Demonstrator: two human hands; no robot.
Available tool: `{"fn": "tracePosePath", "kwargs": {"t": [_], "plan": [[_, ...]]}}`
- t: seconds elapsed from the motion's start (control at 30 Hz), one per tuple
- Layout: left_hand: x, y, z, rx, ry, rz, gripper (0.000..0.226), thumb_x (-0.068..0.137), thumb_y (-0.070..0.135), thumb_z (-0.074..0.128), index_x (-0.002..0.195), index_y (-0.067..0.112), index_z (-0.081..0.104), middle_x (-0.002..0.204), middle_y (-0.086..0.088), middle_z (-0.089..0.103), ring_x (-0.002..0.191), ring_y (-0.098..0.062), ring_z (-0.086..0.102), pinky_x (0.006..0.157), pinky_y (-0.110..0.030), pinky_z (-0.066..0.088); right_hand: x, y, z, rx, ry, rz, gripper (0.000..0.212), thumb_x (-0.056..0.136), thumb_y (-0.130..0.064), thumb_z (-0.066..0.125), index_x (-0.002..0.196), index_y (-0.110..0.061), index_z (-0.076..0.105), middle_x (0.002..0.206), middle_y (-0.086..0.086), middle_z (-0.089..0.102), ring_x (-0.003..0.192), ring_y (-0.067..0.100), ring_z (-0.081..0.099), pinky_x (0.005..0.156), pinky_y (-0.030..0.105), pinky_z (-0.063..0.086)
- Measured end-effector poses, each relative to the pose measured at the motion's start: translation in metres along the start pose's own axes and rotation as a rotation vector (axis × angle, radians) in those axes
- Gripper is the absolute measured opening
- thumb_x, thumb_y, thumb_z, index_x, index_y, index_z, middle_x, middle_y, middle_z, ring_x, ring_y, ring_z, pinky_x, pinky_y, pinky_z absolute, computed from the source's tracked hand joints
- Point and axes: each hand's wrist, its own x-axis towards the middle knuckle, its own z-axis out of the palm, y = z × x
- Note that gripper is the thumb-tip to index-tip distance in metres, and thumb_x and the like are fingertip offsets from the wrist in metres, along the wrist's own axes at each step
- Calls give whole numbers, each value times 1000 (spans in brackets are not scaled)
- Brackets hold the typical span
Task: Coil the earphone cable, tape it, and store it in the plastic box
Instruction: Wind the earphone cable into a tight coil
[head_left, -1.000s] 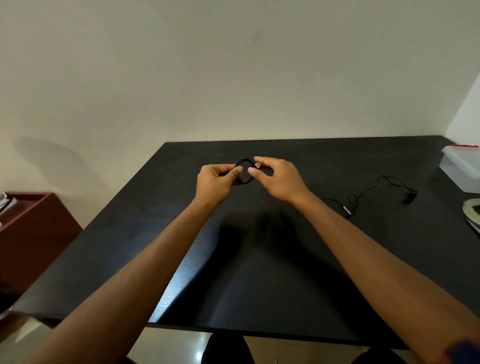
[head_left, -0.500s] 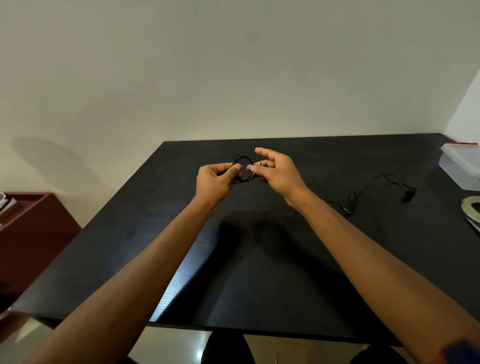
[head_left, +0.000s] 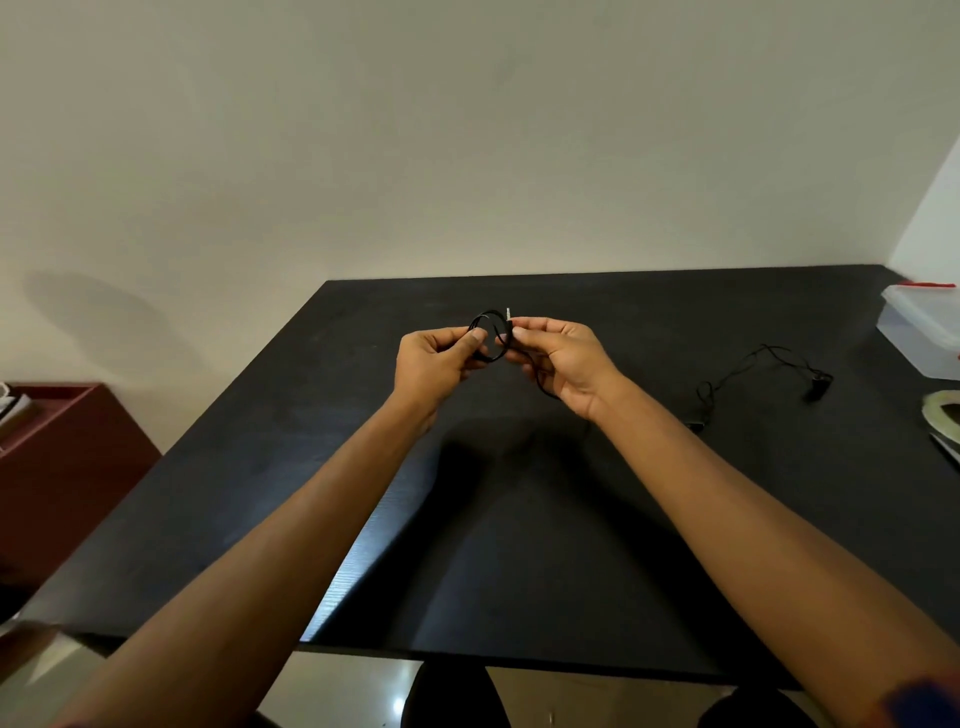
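Left hand (head_left: 436, 358) and right hand (head_left: 563, 364) are raised together above the middle of the table (head_left: 467, 545), both closed on the earphone cable (head_left: 505, 347). The left one pinches the near-left side of a small round coil between thumb and curled fingers, and the right one pinches the coil's right side with thumb and forefinger, its other fingers loosely bent. The coil stands roughly upright between the two hands, a few black loops lying close on each other, and the plug (head_left: 508, 313) pokes up just above the right fingertips, its metal tip pale against the dark tabletop. From under the right palm the uncoiled part of the cable drops to the table, passes behind the right forearm and runs off to the right in loose bends, ending at an earbud (head_left: 818, 391) that lies flat on the surface well apart from the hands (only one earbud can be made out; the wire is too thin to trace every turn). Beyond it, at the table's far right corner, sits the plastic box (head_left: 917, 332), clear and with its lid on. Nearer along the same right edge lies a tape roll (head_left: 941, 411), partly cut off by the frame. Left of the table stands a reddish-brown cabinet (head_left: 62, 467) against the plain wall (head_left: 467, 156).
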Motion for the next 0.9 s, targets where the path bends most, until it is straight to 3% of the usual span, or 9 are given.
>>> {"fn": "tracePosePath", "kwargs": {"t": [0.17,0.37,0.53,0.67,0.8,0.9], "plan": [[-2,0,3,2,21,-18,12,95,20,69,97,12,78,87,-7,78,74,-10,75,64,-20,56,-1,6,10,-76,103,-71,12,97,-7,65,103,-14,73,91,8,77,70,10,70,63,21,50],[-3,-1,2,-64,59,-93,11,95,21,69,90,16,77,84,-3,78,74,-9,74,59,-17,54,-2,13,17,-326,213,-306,16,99,-11,63,108,-9,75,92,9,78,71,8,72,61,14,52],[-3,-1,1,-70,64,-94,10,94,20,70,89,16,77,82,-3,78,75,-11,76,60,-19,55,-4,19,21,-514,223,-428,32,89,-26,78,116,-9,75,99,4,78,90,10,74,80,24,59],[-3,-2,1,-80,53,-99,10,94,21,69,91,16,77,87,-5,79,76,-12,76,58,-17,54,-3,21,22,-490,253,-452,29,88,-19,79,115,-9,76,105,4,78,98,9,73,88,26,59],[-2,-3,-2,-84,-25,-156,14,94,24,70,100,14,77,93,-6,79,82,-15,76,67,-23,58,2,16,18,-320,211,-358,22,86,-12,79,108,-8,78,99,3,79,88,3,73,73,14,54],[-2,-4,-8,-69,-105,-199,21,93,26,70,107,11,75,95,-5,79,87,-17,77,77,-32,57,3,12,11,-321,156,-353,18,87,-9,78,105,-7,79,91,3,79,80,0,72,67,11,51]]}}
